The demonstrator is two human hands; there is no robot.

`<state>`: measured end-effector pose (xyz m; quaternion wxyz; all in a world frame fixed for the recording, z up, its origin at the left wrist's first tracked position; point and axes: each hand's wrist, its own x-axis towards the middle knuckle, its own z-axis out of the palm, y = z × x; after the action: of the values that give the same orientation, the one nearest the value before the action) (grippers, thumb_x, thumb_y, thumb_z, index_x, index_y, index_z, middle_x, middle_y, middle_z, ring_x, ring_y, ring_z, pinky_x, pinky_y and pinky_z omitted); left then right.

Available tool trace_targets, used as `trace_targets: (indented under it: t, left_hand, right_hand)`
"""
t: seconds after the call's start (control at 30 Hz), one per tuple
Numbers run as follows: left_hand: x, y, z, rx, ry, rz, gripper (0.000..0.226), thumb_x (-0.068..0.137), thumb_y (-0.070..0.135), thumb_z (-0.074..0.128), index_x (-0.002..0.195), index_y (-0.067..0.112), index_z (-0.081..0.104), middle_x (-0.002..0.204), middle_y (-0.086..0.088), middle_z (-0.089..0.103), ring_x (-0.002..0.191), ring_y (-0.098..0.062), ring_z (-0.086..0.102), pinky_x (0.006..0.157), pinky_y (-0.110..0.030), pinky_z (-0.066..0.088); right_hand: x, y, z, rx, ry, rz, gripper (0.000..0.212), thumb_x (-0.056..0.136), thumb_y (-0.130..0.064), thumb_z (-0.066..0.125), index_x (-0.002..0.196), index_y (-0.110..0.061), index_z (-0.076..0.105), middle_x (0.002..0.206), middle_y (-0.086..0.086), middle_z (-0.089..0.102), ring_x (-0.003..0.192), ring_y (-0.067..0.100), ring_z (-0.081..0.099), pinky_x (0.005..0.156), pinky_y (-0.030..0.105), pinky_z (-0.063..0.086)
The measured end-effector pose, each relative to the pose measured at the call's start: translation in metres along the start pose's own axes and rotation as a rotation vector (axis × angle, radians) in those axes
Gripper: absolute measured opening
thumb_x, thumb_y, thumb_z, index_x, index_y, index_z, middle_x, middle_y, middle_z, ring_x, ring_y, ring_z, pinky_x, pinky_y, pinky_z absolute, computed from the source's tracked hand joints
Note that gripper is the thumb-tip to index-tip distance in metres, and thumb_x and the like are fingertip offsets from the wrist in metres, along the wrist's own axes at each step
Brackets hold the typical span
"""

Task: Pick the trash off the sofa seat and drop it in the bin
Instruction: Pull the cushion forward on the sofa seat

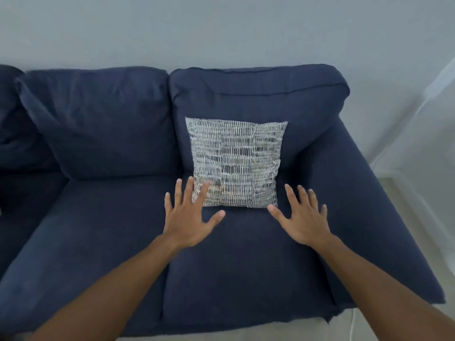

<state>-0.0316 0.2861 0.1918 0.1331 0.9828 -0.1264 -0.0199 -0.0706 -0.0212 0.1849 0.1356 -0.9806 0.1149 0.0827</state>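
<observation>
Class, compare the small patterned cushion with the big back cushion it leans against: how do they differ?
The patterned cushion is small, square and flat; the back cushion is broad and puffy. The first has a grey-and-white woven pattern; the second is plain navy. Both stand upright on the sofa.

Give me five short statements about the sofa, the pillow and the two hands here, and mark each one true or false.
1. Both hands are open with fingers spread. True: the left hand and right hand hold nothing.
2. The patterned pillow leans against the back cushion. True.
3. A bin stands beside the sofa. False: no bin is in view.
4. The pillow lies flat on the left seat cushion. False: it stands on the right seat cushion.
5. Trash is visible on the seat. False: none shows on the sofa.
</observation>
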Motion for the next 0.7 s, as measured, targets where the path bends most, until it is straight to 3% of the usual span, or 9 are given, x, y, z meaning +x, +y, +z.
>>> trace_targets:
  t: [0.33, 0.53, 0.7]
  left_hand:
    - [0.055, -0.035, 0.033, -0.075, -0.004, -0.107, 0.091, 0.078, 0.092, 0.016, 0.151, 0.046, -0.012, 0.166, -0.002, -0.007, 0.149, -0.023, -0.021, 0.117, -0.058, -0.004]
    - [0.134, -0.031, 0.071, -0.325, -0.043, -0.267, 0.096, 0.077, 0.091, 0.027, 0.151, 0.044, -0.011, 0.166, -0.005, 0.000, 0.151, -0.028, 0.000, 0.117, -0.062, 0.009]
    - [0.200, -0.033, 0.110, -0.592, -0.002, -0.418, 0.101, 0.078, 0.087, 0.038, 0.151, 0.041, -0.014, 0.166, -0.007, -0.001, 0.150, -0.031, 0.008, 0.116, -0.063, 0.018]
  right_hand:
    - [0.080, -0.018, 0.018, 0.112, -0.033, 0.029, 0.110, 0.068, -0.100, 0.007, 0.158, -0.037, -0.003, 0.168, 0.004, 0.002, 0.153, 0.029, -0.004, 0.117, 0.066, 0.009]
    - [0.155, -0.014, 0.048, 0.338, -0.045, 0.046, 0.109, 0.076, -0.095, 0.022, 0.159, -0.029, -0.003, 0.167, 0.009, 0.010, 0.151, 0.035, 0.010, 0.114, 0.066, 0.023]
    - [0.215, -0.004, 0.081, 0.515, -0.045, 0.121, 0.115, 0.074, -0.097, 0.029, 0.157, -0.030, -0.014, 0.167, 0.009, 0.007, 0.149, 0.035, 0.020, 0.115, 0.058, 0.025]
